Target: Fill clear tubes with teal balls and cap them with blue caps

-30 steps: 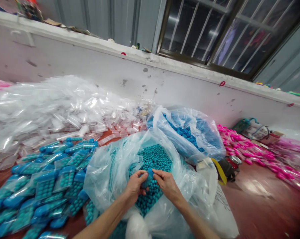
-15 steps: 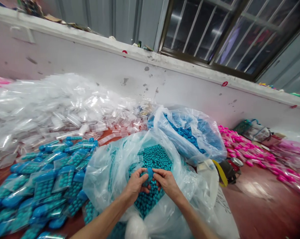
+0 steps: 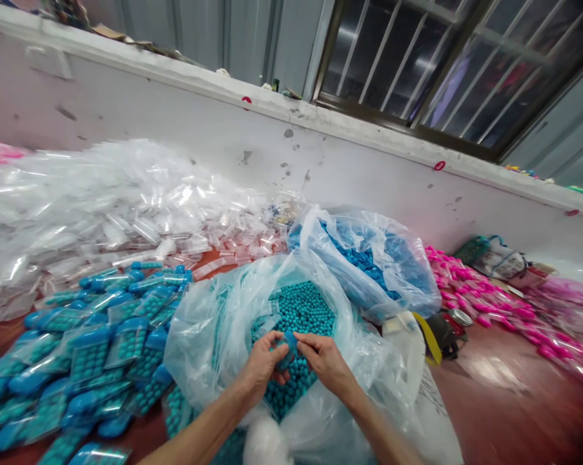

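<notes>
Above an open plastic bag (image 3: 194,329) of small teal beads (image 3: 303,310), my left hand (image 3: 262,361) is closed on a small blue-capped clear case (image 3: 290,342). My right hand (image 3: 323,358) pinches the right edge of that same case, its thumb and index finger together. The two hands almost meet at the case. What is inside the case is mostly covered by my fingers. Filled cases (image 3: 90,355) with blue caps and teal beads are heaped on the red surface to the left.
Clear empty cases (image 3: 126,200) are piled at the back left. A bag of blue caps (image 3: 363,261) lies behind the beads. Pink pieces (image 3: 485,294) spread along the right, near a yellow strip (image 3: 429,339). A pale wall (image 3: 214,142) runs behind.
The right hand's fingers have drawn closer together at the case's edge, and the case is turned slightly. Both hands stay over the beads. The view has shifted a little.
</notes>
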The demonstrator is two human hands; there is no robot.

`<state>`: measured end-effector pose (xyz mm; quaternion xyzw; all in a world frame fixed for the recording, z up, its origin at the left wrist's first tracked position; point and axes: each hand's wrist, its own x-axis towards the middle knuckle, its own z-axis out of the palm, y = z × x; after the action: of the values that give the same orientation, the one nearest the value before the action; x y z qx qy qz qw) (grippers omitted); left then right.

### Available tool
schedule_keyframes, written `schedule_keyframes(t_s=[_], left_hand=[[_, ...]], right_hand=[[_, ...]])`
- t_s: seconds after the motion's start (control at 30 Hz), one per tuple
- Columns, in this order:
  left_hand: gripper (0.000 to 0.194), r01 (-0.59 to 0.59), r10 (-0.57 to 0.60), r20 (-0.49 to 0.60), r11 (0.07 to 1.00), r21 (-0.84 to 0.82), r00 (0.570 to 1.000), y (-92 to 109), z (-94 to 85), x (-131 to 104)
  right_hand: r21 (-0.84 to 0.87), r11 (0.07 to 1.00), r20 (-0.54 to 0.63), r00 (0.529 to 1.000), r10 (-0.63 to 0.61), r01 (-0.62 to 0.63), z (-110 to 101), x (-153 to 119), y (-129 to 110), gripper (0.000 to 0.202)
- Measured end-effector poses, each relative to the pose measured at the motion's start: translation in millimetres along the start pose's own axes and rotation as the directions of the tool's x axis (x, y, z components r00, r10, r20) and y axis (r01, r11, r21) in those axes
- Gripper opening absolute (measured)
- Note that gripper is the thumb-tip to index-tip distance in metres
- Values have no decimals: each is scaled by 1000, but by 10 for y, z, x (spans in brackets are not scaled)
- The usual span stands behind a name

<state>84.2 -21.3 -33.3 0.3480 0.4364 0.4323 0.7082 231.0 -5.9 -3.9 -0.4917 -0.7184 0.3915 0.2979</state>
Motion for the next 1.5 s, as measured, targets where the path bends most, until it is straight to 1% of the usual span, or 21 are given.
schedule_keyframes(t_s=[0.1, 0.13, 0.2, 0.27, 0.33, 0.4, 0.43, 0.5, 0.57, 0.63, 0.73, 0.8, 0.87, 0.93, 1.0, 1.07, 1.13, 1.23, 1.33, 1.43, 1.5], left_hand=[[37, -32, 38, -129, 998, 46, 991, -41, 51, 8], [38, -54, 62, -162, 997, 51, 985, -37, 65, 14], [44, -122, 131, -195, 991, 55, 972, 6, 78, 21], [48, -173, 181, -162, 983, 63, 970, 76, 64, 15], [48, -153, 159, -81, 986, 68, 984, 136, 38, -3], [44, -119, 119, -17, 992, 50, 993, 154, 19, -25], [42, -109, 110, -14, 993, 45, 994, 144, 18, -34], [34, -111, 115, -60, 992, 59, 992, 98, 32, -43], [27, -114, 124, -113, 989, 95, 986, 40, 58, -36], [23, -109, 128, -128, 984, 142, 983, 2, 78, -15], [20, -167, 209, -109, 936, 310, 972, 30, 76, 33], [26, -215, 285, -98, 871, 442, 954, 93, 60, 63], [31, -234, 305, -68, 840, 490, 950, 159, 46, 76], [29, -210, 240, -23, 888, 409, 971, 199, 36, 64], [31, -135, 133, 22, 955, 265, 991, 205, 18, 30], [38, -71, 65, 38, 985, 156, 997, 195, -12, -8], [42, -75, 70, 45, 990, 118, 997, 189, -45, -34], [44, -90, 80, 91, 989, 119, 993, 206, -62, -44], [44, -59, 28, 175, 982, 177, 984, 242, -39, -50], [39, -66, 10, 206, 961, 270, 978, 265, -12, -71], [37, -113, 62, 168, 942, 317, 984, 258, -5, -82]], right_hand=[[-45, 999, 26, 999, -21, 22, 63, -34, -12, 25], [-66, 997, 26, 999, -27, 29, 96, -42, -10, 30], [-125, 992, 6, 999, -34, 35, 170, -58, -4, 53], [-213, 976, -47, 997, -58, 46, 237, -74, -6, 66], [-330, 940, -68, 990, -121, 92, 280, -93, -23, 61], [-443, 882, -47, 978, -203, 162, 301, -112, -50, 52], [-489, 850, -26, 971, -237, 195, 309, -121, -61, 48], [-558, 797, -3, 960, -280, 231, 330, -141, -70, 42], [-606, 765, -21, 957, -289, 217, 358, -159, -57, 37], [-621, 763, -57, 961, -271, 179, 383, -175, -31, 37], [-563, 813, -83, 970, -230, 145, 375, -186, 2, 41], [-509, 851, -99, 975, -201, 124, 332, -184, 10, 48], [-463, 880, -94, 981, -168, 106, 270, -181, 11, 58], [-401, 911, -60, 989, -134, 99, 202, -186, 9, 66], [-297, 950, 1, 995, -103, 98, 134, -197, 14, 67], [-137, 989, 49, 997, -55, 61, 69, -207, 29, 56], [67, 997, 71, 997, 31, -35, 7, -205, 48, 45], [320, 935, 51, 988, 143, -151, -89, -168, 46, 34], [426, 889, 49, 986, 161, -167, -189, -94, -13, 25], [441, 871, 122, 976, 181, -216, -246, -23, -91, 41], [391, 897, 97, 978, 184, -208, -229, -5, -138, 52]])
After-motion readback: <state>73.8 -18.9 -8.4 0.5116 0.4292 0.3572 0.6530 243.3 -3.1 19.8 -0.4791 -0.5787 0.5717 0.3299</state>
